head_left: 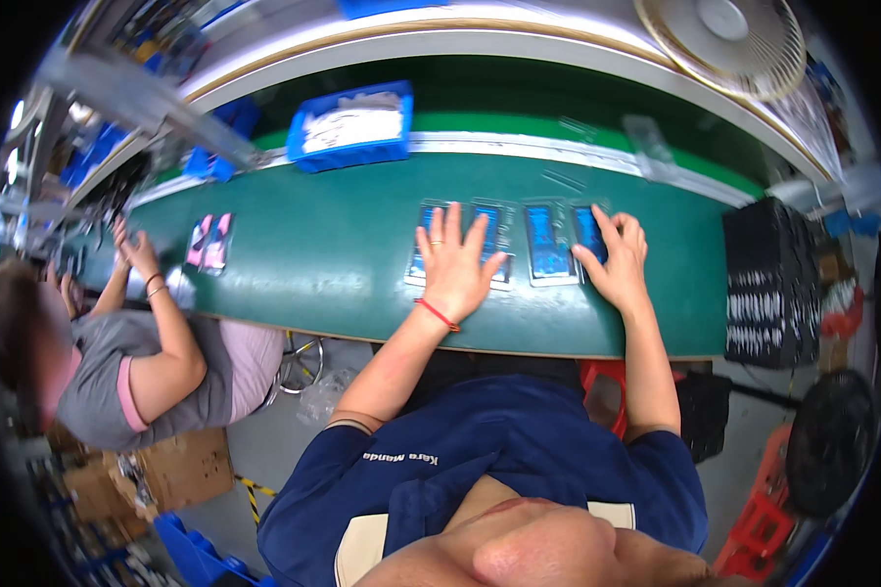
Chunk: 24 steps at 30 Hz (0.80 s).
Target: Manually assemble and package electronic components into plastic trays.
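Four flat blue rectangular pieces in clear plastic trays [544, 243] lie in a row on the long green tabletop [333, 259], right in front of the person; the left hand [457, 274] is spread wide over the two leftmost, fingers fanned toward their far ends; the right hand [619, 266] touches the rightmost, thumb and fingers apart, though whether it pinches the edge I cannot tell; farther left lie pink-and-black pieces [210, 243], near a co-worker in a grey top [98, 386]; a tall black stack [768, 259] stands at the right end.
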Each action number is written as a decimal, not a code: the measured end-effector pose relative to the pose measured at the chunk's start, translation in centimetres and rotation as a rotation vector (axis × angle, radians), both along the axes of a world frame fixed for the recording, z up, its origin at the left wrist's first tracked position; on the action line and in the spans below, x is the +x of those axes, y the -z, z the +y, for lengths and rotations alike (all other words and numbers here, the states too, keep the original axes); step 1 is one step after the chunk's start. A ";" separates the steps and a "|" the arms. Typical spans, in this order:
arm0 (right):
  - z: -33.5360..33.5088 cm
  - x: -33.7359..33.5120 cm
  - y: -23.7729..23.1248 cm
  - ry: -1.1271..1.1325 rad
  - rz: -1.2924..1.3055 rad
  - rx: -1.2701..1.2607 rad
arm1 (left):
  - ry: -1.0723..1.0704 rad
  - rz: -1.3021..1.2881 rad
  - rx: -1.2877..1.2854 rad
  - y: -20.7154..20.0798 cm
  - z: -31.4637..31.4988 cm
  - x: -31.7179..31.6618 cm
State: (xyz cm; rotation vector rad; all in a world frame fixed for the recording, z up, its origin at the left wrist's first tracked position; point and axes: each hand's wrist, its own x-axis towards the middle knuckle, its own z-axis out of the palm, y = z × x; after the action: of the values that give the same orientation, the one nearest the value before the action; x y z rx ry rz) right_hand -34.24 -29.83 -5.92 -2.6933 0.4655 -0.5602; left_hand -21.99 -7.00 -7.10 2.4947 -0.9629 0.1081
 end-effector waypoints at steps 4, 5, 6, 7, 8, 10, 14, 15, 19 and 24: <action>3.6 0.7 -0.2 -0.058 0.041 -0.039 | -0.032 0.055 0.032 -0.5 1.5 0.1; 4.4 0.9 -0.4 -0.079 0.047 -0.044 | -0.045 0.057 0.042 -0.5 2.0 0.3; 4.9 1.2 -0.5 -0.095 0.051 -0.047 | -0.060 0.047 0.043 -0.5 2.6 0.4; 5.3 1.4 -0.4 -0.106 0.048 -0.043 | -0.050 0.016 0.047 -0.9 3.4 0.6; 5.5 1.4 -0.4 -0.116 0.042 -0.045 | -0.036 -0.015 0.050 -1.2 4.0 1.0; 5.8 1.6 -0.5 -0.134 0.028 -0.051 | -0.016 0.032 -0.061 -1.6 5.5 3.4; 6.0 1.4 -0.7 -0.179 0.018 -0.034 | -0.059 -0.208 -0.266 -4.8 6.4 11.5; 6.0 1.4 -0.7 -0.183 0.013 -0.037 | -0.094 -0.212 -0.261 -5.7 6.1 13.8; 6.1 1.4 -0.8 -0.190 0.023 -0.010 | -0.137 -0.088 0.057 -5.8 5.0 24.0; 5.9 1.4 -0.4 -0.192 -0.037 -0.025 | -0.009 0.021 0.291 -6.0 3.7 27.5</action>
State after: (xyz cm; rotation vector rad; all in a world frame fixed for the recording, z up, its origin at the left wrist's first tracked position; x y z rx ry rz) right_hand -32.79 -23.94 -5.55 -2.7069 0.1879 -0.5632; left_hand 5.48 -3.26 -1.11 2.7575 -1.0214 -0.0610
